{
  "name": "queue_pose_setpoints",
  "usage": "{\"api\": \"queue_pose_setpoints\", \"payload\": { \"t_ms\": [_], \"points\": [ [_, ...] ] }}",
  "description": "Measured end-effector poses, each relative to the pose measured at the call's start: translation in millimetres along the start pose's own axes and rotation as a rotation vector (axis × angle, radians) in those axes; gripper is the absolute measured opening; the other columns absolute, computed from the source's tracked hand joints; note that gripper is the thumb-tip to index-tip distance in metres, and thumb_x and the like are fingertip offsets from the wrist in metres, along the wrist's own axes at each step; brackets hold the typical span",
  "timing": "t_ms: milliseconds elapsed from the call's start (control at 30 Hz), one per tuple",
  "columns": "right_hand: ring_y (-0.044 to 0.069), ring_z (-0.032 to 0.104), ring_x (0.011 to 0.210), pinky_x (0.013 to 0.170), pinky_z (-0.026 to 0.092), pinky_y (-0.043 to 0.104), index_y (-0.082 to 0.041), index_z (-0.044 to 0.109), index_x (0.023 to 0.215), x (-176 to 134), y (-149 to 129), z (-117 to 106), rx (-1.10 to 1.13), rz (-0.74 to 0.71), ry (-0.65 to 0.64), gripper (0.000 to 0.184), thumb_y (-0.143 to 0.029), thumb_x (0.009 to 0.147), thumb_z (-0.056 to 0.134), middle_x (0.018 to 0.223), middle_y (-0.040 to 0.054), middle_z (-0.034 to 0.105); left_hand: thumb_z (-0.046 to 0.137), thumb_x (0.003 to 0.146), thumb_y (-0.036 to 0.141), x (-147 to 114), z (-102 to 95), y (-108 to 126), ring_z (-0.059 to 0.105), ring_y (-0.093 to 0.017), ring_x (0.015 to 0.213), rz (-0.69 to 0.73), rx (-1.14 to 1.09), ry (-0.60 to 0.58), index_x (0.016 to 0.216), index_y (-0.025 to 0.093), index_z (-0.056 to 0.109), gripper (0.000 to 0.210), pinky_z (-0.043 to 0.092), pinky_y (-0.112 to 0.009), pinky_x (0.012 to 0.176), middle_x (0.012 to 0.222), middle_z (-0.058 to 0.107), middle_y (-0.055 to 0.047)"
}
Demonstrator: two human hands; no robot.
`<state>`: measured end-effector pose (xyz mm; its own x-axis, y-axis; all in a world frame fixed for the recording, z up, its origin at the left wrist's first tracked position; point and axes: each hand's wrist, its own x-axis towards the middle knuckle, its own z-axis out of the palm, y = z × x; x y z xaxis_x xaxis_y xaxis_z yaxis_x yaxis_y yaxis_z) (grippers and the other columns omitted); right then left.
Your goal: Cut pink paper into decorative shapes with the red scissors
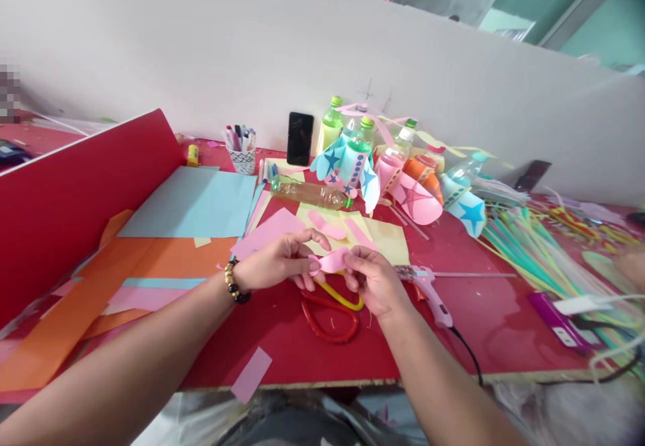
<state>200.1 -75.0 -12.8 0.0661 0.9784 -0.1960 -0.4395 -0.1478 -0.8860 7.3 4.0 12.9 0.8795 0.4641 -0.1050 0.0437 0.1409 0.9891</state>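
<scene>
A small strip of pink paper (332, 260) is held between my two hands above the table. My left hand (282, 258), with a beaded bracelet at the wrist, pinches its left end between thumb and fingers. The right end is gripped by the fingertips of my right hand (373, 277). Below them lie a red loop (330, 338) and a yellow loop (342, 297), like scissor handles; the rest is hidden under my hands. Just right of my right hand lies a pink glue gun (434, 295). Cut pink paper pieces (325, 224) rest on pale yellow sheets behind.
Blue sheets (194, 201) and orange sheets (176, 258) cover the left side, beside a red panel (101, 197). Decorated bottles (360, 144), a phone (300, 138) and a pen cup (242, 159) stand at the back. A purple box (562, 322) and another person's hand (632, 268) are at right.
</scene>
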Motion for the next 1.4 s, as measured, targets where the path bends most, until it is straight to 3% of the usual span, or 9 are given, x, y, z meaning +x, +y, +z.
{"api": "queue_pose_setpoints", "payload": {
  "t_ms": [400, 567, 800, 1000, 1100, 1267, 1400],
  "points": [
    [0.005, 0.042, 0.032, 0.031, 0.025, 0.017, -0.016, 0.053, 0.056, 2.7, 1.5, -1.1, 0.081, 0.017, 0.003, 0.032, -0.035, 0.072, 0.072, 0.049, -0.0058, 0.049, 0.058, 0.084, 0.030, -0.2, -1.2, -0.4, 0.069, -0.020, 0.071, -0.003, -0.026, -0.089, 0.096, 0.015, 0.052, 0.019, 0.056, -0.032, 0.063, 0.088, 0.069, -0.011],
    [0.004, 0.041, 0.034, 0.031, 0.027, 0.017, -0.016, 0.053, 0.057, 4.7, 2.0, -3.4, 0.114, -0.023, 0.023, 0.030, -0.034, 0.072, 0.072, 0.049, -0.0061, 0.049, 0.058, 0.083, 0.025, 0.8, -2.7, -0.2, 0.068, -0.020, 0.084, 0.051, -0.043, -0.068, 0.083, 0.013, 0.059, 0.012, 0.052, -0.032, 0.079, 0.087, 0.070, -0.011],
    [0.005, 0.040, 0.037, 0.034, 0.027, 0.017, -0.017, 0.053, 0.059, 4.7, 0.9, -5.2, 0.136, -0.079, 0.036, 0.028, -0.033, 0.075, 0.070, 0.051, -0.0060, 0.048, 0.059, 0.075, 0.019, 1.2, -8.3, -3.5, 0.068, -0.022, 0.073, -0.073, -0.117, 0.031, 0.077, 0.011, 0.065, 0.011, 0.052, -0.028, 0.062, 0.078, 0.071, -0.012],
    [0.005, 0.040, 0.037, 0.034, 0.027, 0.018, -0.017, 0.054, 0.059, 4.7, 2.0, -4.5, 0.124, -0.091, 0.034, 0.028, -0.032, 0.075, 0.070, 0.051, -0.0058, 0.049, 0.068, 0.073, 0.025, 3.2, -4.5, -4.8, 0.057, -0.009, 0.054, -0.011, 0.009, 0.137, 0.069, 0.011, 0.061, 0.016, 0.041, -0.019, 0.050, 0.068, 0.067, -0.005],
    [0.005, 0.040, 0.038, 0.034, 0.027, 0.017, -0.017, 0.053, 0.059, 5.1, 1.6, -4.3, 0.121, -0.098, 0.042, 0.028, -0.033, 0.075, 0.071, 0.052, -0.0061, 0.048, 0.071, 0.071, 0.024, 3.5, -3.3, -4.4, 0.061, -0.012, 0.060, 0.012, 0.016, 0.096, 0.073, 0.013, 0.056, 0.019, 0.040, -0.020, 0.053, 0.068, 0.067, -0.005],
    [0.005, 0.040, 0.037, 0.034, 0.026, 0.017, -0.016, 0.054, 0.059, 5.4, 1.8, -3.9, 0.095, -0.097, 0.028, 0.029, -0.034, 0.076, 0.069, 0.052, -0.0054, 0.049, 0.067, 0.076, 0.024, 2.5, -4.2, -4.8, 0.061, -0.012, 0.059, -0.020, 0.007, 0.039, 0.103, 0.016, 0.052, 0.032, 0.041, -0.020, 0.054, 0.072, 0.069, -0.004],
    [0.005, 0.040, 0.036, 0.033, 0.024, 0.018, -0.016, 0.053, 0.057, 6.8, 4.0, -4.3, 0.065, -0.089, 0.011, 0.031, -0.035, 0.078, 0.068, 0.048, -0.0053, 0.048, 0.071, 0.071, 0.026, 3.0, -3.9, -6.3, 0.064, -0.016, 0.071, -0.080, 0.064, -0.046, 0.093, 0.014, 0.061, 0.027, 0.047, -0.024, 0.065, 0.081, 0.071, -0.007]
  ]
}}
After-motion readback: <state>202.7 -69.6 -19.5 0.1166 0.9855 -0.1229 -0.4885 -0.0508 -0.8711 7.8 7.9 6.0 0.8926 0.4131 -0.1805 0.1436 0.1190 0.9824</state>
